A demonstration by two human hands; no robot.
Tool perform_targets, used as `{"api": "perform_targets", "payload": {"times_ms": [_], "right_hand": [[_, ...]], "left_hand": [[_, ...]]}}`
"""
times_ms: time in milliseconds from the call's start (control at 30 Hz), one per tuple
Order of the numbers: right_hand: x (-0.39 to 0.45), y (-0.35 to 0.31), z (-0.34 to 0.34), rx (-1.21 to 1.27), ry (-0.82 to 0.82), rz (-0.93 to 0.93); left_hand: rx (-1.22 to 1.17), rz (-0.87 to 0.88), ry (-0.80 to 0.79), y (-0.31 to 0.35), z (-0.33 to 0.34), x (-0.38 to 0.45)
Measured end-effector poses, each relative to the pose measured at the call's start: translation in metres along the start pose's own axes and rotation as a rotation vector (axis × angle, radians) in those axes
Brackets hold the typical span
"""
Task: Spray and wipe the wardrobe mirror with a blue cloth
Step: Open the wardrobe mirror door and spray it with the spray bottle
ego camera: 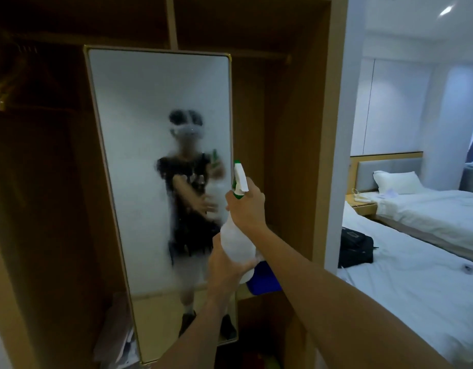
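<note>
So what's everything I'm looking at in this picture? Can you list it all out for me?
mirror: one, gold-edged, misted with spray, in the wardrobe
wardrobe: one, brown wood, open, around the mirror
spray bottle: one, white with green-and-white trigger head, held in front of the mirror
blue cloth: one, blue, just behind the bottle's base, mostly hidden
beds: two, white linen, in the room at right
pillow: one, white, on the far bed
bag: one, black, on the near bed
left hand: one, grips the bottle's lower body
right hand: one, grips the bottle's neck at the trigger
</note>
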State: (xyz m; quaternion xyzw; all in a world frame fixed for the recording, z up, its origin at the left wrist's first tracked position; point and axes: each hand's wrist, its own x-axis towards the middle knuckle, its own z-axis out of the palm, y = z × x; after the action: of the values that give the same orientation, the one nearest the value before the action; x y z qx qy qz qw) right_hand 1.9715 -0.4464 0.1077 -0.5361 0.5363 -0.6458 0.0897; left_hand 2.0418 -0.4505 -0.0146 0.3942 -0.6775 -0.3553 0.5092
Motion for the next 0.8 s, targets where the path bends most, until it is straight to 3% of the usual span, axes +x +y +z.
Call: {"api": "perform_targets", "payload": {"times_ms": [233,433,800], "right_hand": [[0.041,0.045,-0.056,-0.057,0.037,0.020],[0.065,0.091,-0.087,-0.050,0.064,0.103],[0.125,0.138,-0.084,-0.138,0.083,0.053]], "left_hand": [[0.032,-0.121,-0.056,0.013,0.086,0.024],[0.029,-0.119,-0.082,0.001,0.140,0.039],[0.007,-0.149,-0.200,-0.035,0.185,0.114]]}}
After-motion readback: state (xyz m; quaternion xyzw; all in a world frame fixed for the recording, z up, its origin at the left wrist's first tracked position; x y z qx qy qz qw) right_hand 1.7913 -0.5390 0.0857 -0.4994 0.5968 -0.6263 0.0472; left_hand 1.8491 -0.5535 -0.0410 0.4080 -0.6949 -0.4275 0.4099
